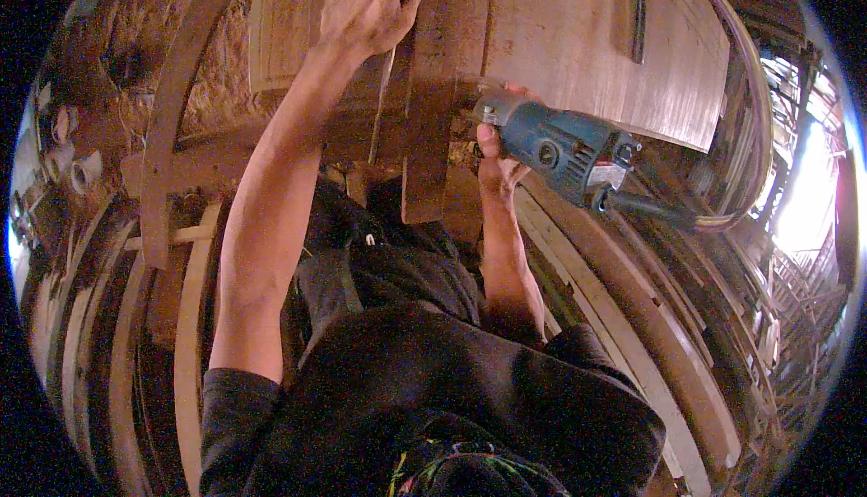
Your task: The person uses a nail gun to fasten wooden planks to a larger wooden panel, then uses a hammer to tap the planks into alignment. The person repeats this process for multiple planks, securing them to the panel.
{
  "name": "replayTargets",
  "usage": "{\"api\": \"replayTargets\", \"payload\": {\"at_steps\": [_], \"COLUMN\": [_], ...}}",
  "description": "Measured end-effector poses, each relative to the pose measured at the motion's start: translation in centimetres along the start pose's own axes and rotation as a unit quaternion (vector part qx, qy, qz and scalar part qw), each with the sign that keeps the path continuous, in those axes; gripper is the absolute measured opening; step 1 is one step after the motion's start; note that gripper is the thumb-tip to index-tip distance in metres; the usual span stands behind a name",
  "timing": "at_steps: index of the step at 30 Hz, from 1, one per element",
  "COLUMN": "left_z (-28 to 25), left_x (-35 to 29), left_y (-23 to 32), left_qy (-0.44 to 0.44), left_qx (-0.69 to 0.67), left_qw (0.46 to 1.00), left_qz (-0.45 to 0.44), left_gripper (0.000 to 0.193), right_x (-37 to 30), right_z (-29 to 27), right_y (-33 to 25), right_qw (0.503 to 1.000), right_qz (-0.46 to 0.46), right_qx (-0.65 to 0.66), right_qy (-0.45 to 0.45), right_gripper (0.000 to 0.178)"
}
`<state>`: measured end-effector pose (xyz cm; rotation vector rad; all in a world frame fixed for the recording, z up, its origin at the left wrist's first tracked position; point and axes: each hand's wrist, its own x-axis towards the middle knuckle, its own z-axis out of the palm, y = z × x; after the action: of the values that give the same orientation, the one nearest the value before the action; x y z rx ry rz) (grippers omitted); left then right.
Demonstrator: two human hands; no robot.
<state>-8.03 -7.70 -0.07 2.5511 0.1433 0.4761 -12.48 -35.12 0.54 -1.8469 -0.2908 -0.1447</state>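
Note:
My right hand [499, 167] is wrapped around a blue corded angle grinder [564, 149], mostly from below, with the thumb near its metal head. The head sits at the near edge of a wooden panel [596, 36], and the spot just left of it is blurred. Farther up and to the left, my left hand [372, 7] closes on a thin wooden strip [386, 90], which passes between thumb and fingers and slants down toward me. Some of its fingertips are cut off by the top edge. Between my hands lies a brown board [429, 154].
A black cable [650, 210] runs rightward from the grinder and loops up around the panel. Curved-looking stacked planks [623, 289] lie at right, with more timber [185, 334] at left. An upright board [165, 135] stands beyond my left forearm. Bright daylight enters at far right.

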Motion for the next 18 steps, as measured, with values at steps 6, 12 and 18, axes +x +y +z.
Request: {"api": "replayTargets", "payload": {"at_steps": [6,12,18], "left_z": [-0.4,-0.6,-1.1], "left_x": [-0.3,-0.5,-0.6], "left_y": [-0.3,0.0,0.7], "left_qy": [-0.019,-0.019,-0.004], "left_qx": [0.021,0.021,0.001], "left_qw": [1.0,1.0,1.0], "left_qz": [0.004,-0.002,-0.014], "left_gripper": [0.054,0.053,0.05], "right_x": [0.2,0.4,0.8], "right_z": [0.9,1.3,0.3], "right_y": [-1.0,-1.2,-0.1], "right_qw": [0.999,0.999,0.999], "right_qz": [0.01,0.004,0.018], "right_qx": [0.039,0.042,-0.001], "right_qy": [0.0,0.003,-0.028], "right_gripper": [0.083,0.083,0.088]}}
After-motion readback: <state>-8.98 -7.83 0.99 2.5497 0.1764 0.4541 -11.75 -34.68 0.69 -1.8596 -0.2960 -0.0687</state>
